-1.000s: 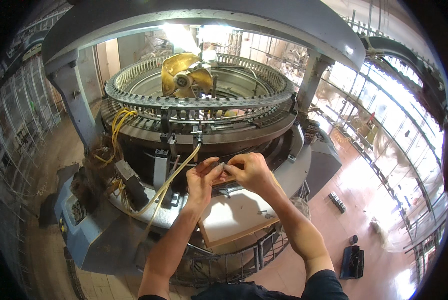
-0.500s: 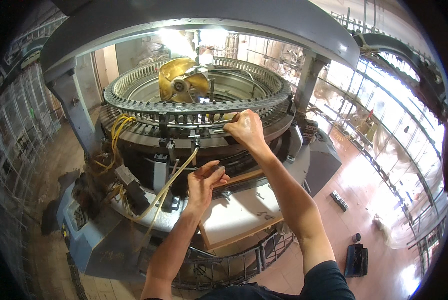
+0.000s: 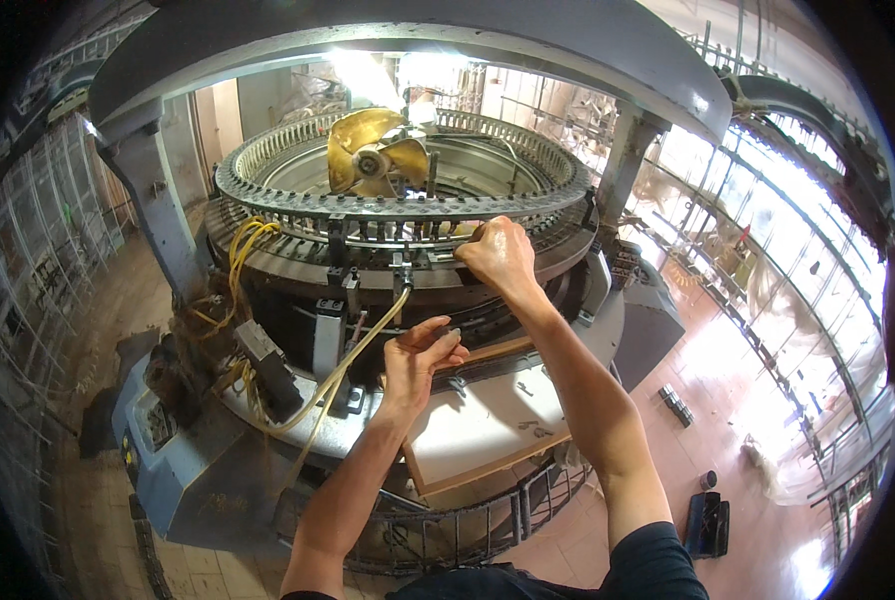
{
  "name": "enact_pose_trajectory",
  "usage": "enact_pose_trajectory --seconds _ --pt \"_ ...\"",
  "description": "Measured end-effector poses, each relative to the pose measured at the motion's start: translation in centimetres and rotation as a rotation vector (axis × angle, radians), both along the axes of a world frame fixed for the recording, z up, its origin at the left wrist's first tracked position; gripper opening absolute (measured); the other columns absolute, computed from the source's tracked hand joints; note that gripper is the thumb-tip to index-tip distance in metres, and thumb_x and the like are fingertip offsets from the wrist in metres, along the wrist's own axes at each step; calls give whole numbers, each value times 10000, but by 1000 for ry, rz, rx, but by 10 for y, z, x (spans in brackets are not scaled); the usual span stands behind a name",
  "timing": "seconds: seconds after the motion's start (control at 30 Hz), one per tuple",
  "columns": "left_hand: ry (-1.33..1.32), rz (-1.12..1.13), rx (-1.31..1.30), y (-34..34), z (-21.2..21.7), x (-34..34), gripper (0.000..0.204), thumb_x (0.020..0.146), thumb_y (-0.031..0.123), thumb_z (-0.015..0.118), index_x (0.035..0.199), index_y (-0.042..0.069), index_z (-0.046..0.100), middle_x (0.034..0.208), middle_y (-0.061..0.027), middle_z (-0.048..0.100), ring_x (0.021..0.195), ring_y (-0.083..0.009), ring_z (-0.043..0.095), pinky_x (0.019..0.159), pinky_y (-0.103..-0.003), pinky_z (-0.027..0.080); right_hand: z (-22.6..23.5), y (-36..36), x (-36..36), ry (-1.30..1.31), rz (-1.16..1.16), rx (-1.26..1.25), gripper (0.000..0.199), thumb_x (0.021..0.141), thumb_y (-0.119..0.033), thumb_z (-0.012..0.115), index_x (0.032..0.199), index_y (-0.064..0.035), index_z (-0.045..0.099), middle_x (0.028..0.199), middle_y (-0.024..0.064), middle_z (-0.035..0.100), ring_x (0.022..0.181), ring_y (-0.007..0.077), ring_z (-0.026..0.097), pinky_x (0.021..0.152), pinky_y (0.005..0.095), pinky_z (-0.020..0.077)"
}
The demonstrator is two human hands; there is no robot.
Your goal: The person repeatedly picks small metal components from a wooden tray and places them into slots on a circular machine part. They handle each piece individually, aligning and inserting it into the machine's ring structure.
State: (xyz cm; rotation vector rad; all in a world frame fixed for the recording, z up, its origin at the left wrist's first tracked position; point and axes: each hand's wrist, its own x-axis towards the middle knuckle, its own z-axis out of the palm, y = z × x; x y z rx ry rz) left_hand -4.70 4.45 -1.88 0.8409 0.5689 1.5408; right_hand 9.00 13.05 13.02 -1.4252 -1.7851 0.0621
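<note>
My right hand [image 3: 498,258] is closed in a fist against the front of a large round knitting machine, just under its upper ring [image 3: 408,208]. What the fist grips is mostly hidden; a thin metal edge shows at its left side. Lower and to the left, my left hand [image 3: 420,362] is held palm up with thumb and fingers pinched together. A small grey piece [image 3: 450,334] shows at the fingertips, too small to name. Beneath the hands lies a wood-framed white tray [image 3: 468,445] with several small metal parts [image 3: 536,430] on it.
A yellow-bladed fan [image 3: 373,163] stands inside the ring. A pale hose [image 3: 353,360] runs down left of my left hand, and yellow cables [image 3: 240,255] hang farther left. A dark open box [image 3: 708,522] sits on the floor at right. Thick grey posts [image 3: 623,160] support the top.
The whole view has shifted slightly, with the machine a little farther right and lower. Both hands keep nearly the same pose and place against the machine.
</note>
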Motion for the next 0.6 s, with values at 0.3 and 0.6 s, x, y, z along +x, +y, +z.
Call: enact_pose_trajectory --seconds 0.3,0.6 --pt "9 -11 -11 -2 2 1 266 919 0 787 1180 8 735 924 -159 772 784 -221 773 691 -312 666 -3 11 -5 -239 -77 -71 242 728 -134 685 902 -10 797 827 268 728 814 438 735 744 474 583" --pt "29 0 -12 -2 3 0 315 918 18 796 1211 -47 698 916 -170 768 779 -224 772 699 -314 663 -13 13 3 -307 8 62 200 767 -77 652 916 -29 777 859 263 724 848 454 720 749 505 576"
